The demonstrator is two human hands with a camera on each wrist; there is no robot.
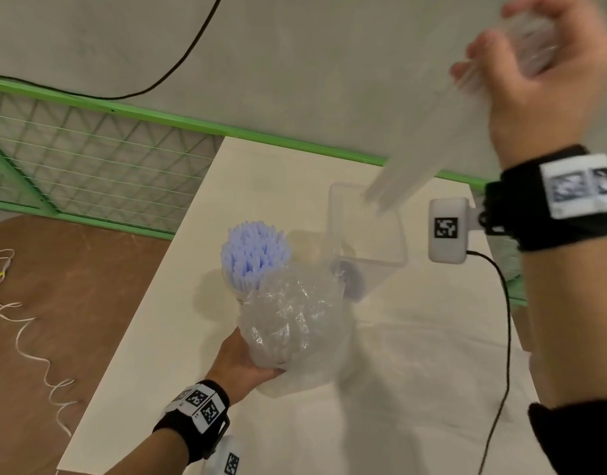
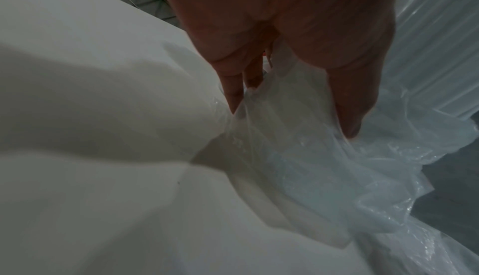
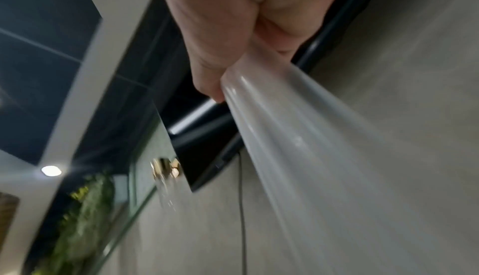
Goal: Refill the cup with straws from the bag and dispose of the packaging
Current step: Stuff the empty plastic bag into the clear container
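Observation:
A bundle of pale blue straws stands upright on the white table; its lower part is hidden behind crumpled clear plastic. My left hand grips that crumpled bag from below. In the left wrist view, the left hand has thumb and fingers curled into the plastic film. My right hand is raised high at the upper right, fist closed on a stretched, blurred length of clear plastic that runs down toward the table. In the right wrist view, the right hand clutches this film.
A clear square container stands behind the straws, under the stretched plastic. A black cable hangs from my right wrist across the table's right side. A green mesh fence borders the far edge. A white cord lies on the brown floor at left.

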